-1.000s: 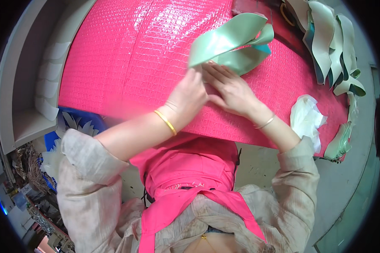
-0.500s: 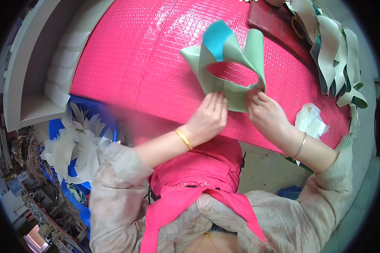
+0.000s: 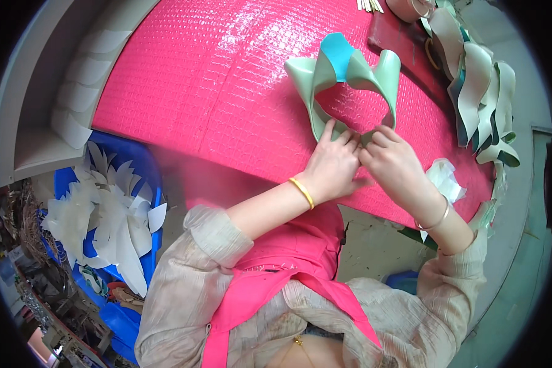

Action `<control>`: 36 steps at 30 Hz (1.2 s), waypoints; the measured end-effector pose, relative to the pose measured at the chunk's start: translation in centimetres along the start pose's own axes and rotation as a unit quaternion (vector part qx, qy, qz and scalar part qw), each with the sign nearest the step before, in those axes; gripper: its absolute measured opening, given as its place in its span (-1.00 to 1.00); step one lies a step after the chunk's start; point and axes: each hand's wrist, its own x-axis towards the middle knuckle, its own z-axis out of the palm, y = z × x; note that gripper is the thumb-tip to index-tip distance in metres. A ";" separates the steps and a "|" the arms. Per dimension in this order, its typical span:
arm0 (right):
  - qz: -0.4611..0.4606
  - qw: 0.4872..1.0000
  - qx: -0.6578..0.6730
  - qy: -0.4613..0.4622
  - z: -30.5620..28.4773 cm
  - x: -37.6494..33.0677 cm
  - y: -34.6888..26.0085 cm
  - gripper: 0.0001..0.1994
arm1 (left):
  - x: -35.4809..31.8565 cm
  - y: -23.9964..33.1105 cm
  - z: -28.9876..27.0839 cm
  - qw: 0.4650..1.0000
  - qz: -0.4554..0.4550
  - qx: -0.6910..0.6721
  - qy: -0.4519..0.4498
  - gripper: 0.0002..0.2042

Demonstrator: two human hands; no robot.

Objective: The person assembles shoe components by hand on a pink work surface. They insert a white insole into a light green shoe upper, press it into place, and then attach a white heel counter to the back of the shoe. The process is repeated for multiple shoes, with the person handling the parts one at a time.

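A pale green, leather-like piece (image 3: 387,80) stands bent into a loop on the pink table cover, its upper ends curling outward. Turquoise lining (image 3: 337,56) shows on its far side. Both hands meet at the loop's near edge. My left hand (image 3: 332,164) grips that edge, its index finger reaching up along the inside. Beside it, my right hand (image 3: 394,164) is closed, pinching the edge toward the right. My fingers cover most of the near edge, so what lies beneath them is hidden.
The pink quilted cover (image 3: 184,92) spreads under the work. Stacked curved pale pieces (image 3: 472,80) with dark green undersides stand at the far right, near a dark red board (image 3: 405,52). Crumpled white material (image 3: 443,179) lies right. Left, a blue bin (image 3: 156,178) holds white cut-outs (image 3: 119,227).
The hands have come closer together at the near edge, the left moving right. The green loop has shifted slightly right and changed shape; the whole view has also moved a little.
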 end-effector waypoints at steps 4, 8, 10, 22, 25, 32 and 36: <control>0.079 0.902 0.083 0.417 -5.3 0.3 0.6 -0.63 | -1.7 1.5 -2.7 0.827 -0.153 -0.540 0.039 -0.62; 0.135 0.854 0.415 0.284 -0.6 5.8 1.2 -0.64 | -7.1 2.4 -3.4 0.564 -0.249 -0.772 0.153 -0.68; 0.067 0.895 0.322 0.301 2.6 8.5 1.1 -0.53 | -11.8 -0.5 -5.0 0.596 -0.409 -0.688 -0.072 -0.69; -0.107 0.948 -0.021 0.298 2.0 9.8 1.1 -0.92 | 4.4 -7.8 -16.0 0.954 -0.155 0.112 0.232 -0.70; -0.083 0.933 0.085 0.341 -0.4 5.2 1.0 -0.88 | 3.4 -5.9 -16.7 0.960 -0.150 0.113 0.206 -0.69; -0.057 0.926 0.070 0.368 2.7 6.2 1.9 -0.84 | 4.4 -3.7 -16.3 0.970 -0.155 0.030 0.187 -0.58; -0.039 0.825 0.260 0.499 1.4 2.8 0.4 -0.85 | 2.7 -6.0 -18.4 0.977 -0.174 -0.077 0.097 -0.57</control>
